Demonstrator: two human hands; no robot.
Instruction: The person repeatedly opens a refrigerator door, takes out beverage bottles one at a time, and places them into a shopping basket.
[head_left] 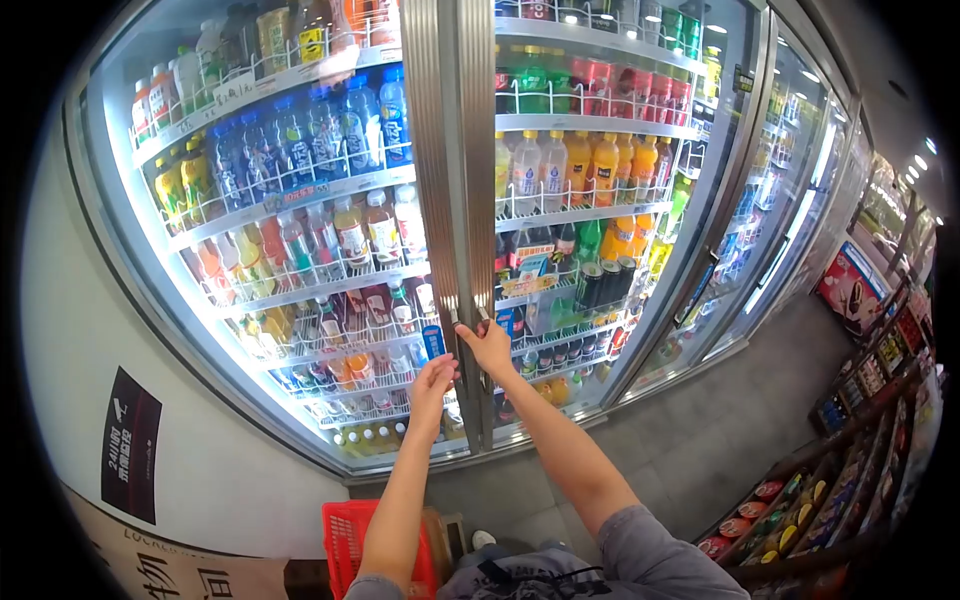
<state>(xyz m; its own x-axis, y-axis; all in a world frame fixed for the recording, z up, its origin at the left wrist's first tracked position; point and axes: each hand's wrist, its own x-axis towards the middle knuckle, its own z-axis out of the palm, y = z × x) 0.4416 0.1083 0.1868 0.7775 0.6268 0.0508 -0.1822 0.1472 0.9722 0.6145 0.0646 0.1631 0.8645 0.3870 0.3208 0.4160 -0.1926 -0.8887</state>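
Observation:
My right hand (485,348) is closed around the upright metal handle (483,305) of the right-hand glass fridge door, near the middle of the double doors. Just below and to the left, my left hand (434,386) is raised beside the left door's edge, fingers loosely bent and seemingly holding nothing. Whether its fingertips touch the left door's handle I cannot tell. Both fridge doors look shut, their metal frames (425,130) side by side. A small blue label (433,341) sits on the left door's glass, just above my left hand.
Shelves of blue bottles (325,125) and orange drinks (604,160) stand behind the glass. A red basket (345,520) is at floor level by my left arm. More fridge doors (765,200) run off to the right. A snack rack (800,500) stands at the lower right.

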